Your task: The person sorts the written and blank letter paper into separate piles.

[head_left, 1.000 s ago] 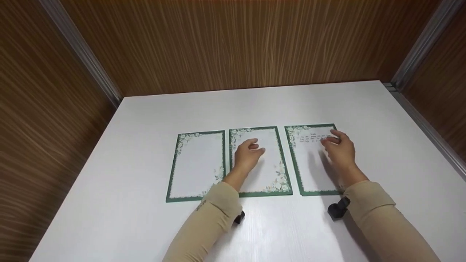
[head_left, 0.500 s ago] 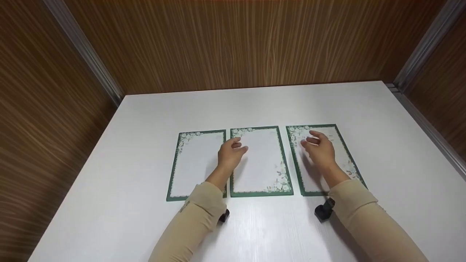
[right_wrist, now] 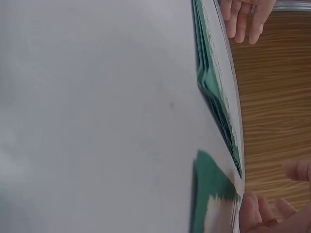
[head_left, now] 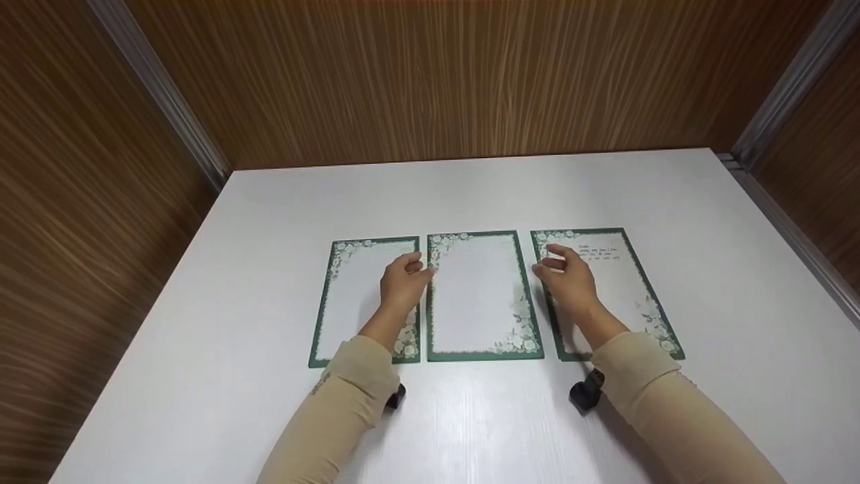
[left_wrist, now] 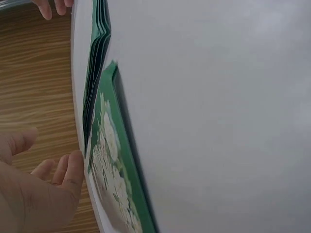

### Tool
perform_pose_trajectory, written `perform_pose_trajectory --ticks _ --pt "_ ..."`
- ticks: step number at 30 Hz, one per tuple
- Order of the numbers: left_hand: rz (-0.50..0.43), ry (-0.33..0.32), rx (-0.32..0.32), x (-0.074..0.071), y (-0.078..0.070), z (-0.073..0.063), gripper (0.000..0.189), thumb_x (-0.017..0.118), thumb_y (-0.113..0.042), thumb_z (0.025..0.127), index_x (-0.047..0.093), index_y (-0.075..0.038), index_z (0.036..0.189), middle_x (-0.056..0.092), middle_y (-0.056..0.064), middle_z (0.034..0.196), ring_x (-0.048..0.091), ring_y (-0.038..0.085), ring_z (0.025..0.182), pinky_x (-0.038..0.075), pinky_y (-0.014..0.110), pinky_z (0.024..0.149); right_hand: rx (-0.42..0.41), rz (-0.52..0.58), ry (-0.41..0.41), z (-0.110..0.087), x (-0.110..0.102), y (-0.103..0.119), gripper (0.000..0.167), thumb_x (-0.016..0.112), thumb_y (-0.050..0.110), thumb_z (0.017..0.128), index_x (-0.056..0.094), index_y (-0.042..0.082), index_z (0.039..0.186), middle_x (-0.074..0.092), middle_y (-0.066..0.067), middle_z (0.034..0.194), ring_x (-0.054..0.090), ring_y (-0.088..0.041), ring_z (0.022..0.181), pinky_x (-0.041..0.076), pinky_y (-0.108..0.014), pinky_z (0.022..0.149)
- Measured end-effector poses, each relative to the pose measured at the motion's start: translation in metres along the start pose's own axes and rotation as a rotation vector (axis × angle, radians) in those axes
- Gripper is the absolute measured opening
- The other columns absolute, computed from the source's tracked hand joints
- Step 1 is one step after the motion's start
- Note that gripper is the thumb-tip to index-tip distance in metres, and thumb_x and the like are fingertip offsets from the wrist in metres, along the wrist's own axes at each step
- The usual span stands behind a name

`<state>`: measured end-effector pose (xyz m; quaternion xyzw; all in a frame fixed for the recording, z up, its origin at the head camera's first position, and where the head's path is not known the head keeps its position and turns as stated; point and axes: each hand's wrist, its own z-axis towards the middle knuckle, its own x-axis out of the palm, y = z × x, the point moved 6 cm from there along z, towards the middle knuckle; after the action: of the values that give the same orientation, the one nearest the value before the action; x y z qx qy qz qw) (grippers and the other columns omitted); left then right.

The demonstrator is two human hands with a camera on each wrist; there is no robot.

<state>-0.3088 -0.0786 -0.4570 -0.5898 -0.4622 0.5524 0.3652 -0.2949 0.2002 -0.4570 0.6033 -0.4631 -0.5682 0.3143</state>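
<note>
Middle paper stack (head_left: 478, 302) lies flat, long axis twelve-to-six: three o'clock from the left hand (head_left: 402, 285), seemingly the nearer; nine o'clock from the right hand (head_left: 571, 284). Both thumbs apart from fingers, nothing held.

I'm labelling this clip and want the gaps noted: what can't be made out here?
Head view: the writing on the right paper, too small to read.
Head view: part of the right paper, hidden by the right hand.
Head view: part of the left paper, hidden by the left hand and left sleeve.
Left wrist view: part of the left paper, cut off by the bottom edge.
</note>
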Motion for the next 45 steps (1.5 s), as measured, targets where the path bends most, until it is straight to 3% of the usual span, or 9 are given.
perform_pose_trajectory --ticks 10,27,37,45 --pt "0.014 0.028 -0.014 -0.001 0.001 0.0 0.045 0.062 -0.014 0.093 0.05 -0.001 0.135 0.056 0.016 0.128 0.049 0.028 0.122 0.045 0.034 0.097 0.018 0.036 0.082 -0.003 0.011 0.004 0.059 0.057 0.016 0.096 0.029 0.005 0.147 0.042 -0.021 0.14 0.048 -0.032 0.123 0.046 -0.038 0.096" --pt "-0.025 0.013 -0.032 -0.003 0.002 0.0 0.044 0.063 -0.013 0.093 0.051 -0.002 0.134 0.061 0.013 0.12 0.058 0.024 0.11 0.05 0.034 0.089 0.054 0.074 0.09 0.0 0.013 0.004 0.059 0.057 0.017 0.096 0.029 0.009 0.148 0.044 -0.017 0.14 0.051 -0.03 0.12 0.046 -0.04 0.097" --pt "-0.23 0.05 -0.023 0.0 0.004 -0.003 0.046 0.061 0.002 0.09 0.048 0.002 0.135 0.054 0.017 0.12 0.056 0.027 0.112 0.052 0.031 0.085 -0.001 0.168 0.093 0.0 0.016 0.001 0.07 0.065 -0.001 0.088 0.03 0.007 0.148 0.043 -0.018 0.137 0.049 -0.027 0.122 0.048 -0.032 0.093" --pt "-0.153 0.07 -0.085 -0.004 0.008 -0.003 0.048 0.064 0.002 0.088 0.051 0.002 0.134 0.056 0.017 0.124 0.054 0.027 0.116 0.049 0.032 0.092 0.031 0.161 0.12 -0.001 0.022 -0.004 0.069 0.067 0.001 0.087 0.033 0.008 0.147 0.046 -0.017 0.136 0.052 -0.025 0.118 0.05 -0.027 0.086"
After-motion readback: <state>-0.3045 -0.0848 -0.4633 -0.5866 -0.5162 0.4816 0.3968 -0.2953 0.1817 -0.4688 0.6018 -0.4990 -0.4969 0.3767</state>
